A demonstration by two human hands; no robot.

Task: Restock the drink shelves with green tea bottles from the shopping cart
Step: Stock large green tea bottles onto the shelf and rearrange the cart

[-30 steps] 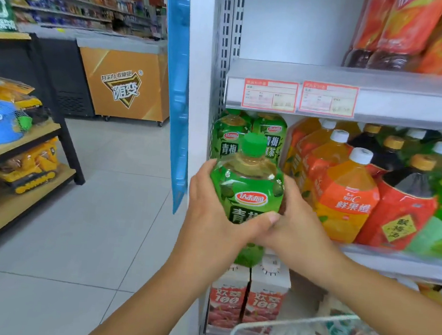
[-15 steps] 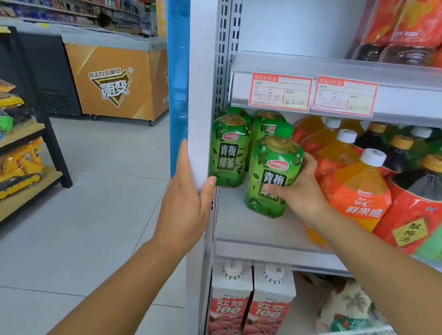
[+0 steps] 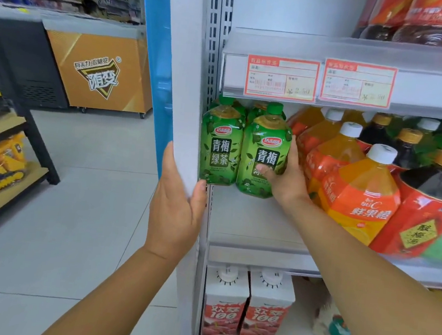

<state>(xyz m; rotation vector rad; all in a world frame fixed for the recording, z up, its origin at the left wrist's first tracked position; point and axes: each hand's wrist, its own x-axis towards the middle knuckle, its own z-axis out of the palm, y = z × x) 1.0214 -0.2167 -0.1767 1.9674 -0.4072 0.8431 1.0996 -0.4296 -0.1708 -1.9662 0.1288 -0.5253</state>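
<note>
Right-hand fingers (image 3: 265, 169) grip the green tea bottle (image 3: 267, 142) on the shelf (image 3: 249, 221); left-hand fingers (image 3: 170, 165) press flat against the upright (image 3: 187, 83).

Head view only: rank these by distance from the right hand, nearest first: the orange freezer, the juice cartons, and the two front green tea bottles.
1. The gripped green tea bottle, held by the right hand on the shelf.
2. The neighbouring green tea bottle, just left of it.
3. The juice cartons, on the shelf below.
4. The orange freezer, across the aisle, far left.

The right grip (image 3: 286, 183) holds a green plastic tea bottle (image 3: 267, 134) upright near the grey metal shelf's (image 3: 249, 224) left edge, beside a matching bottle (image 3: 220, 151); the left grip (image 3: 173, 211) rests on the white post (image 3: 184, 83).
</note>
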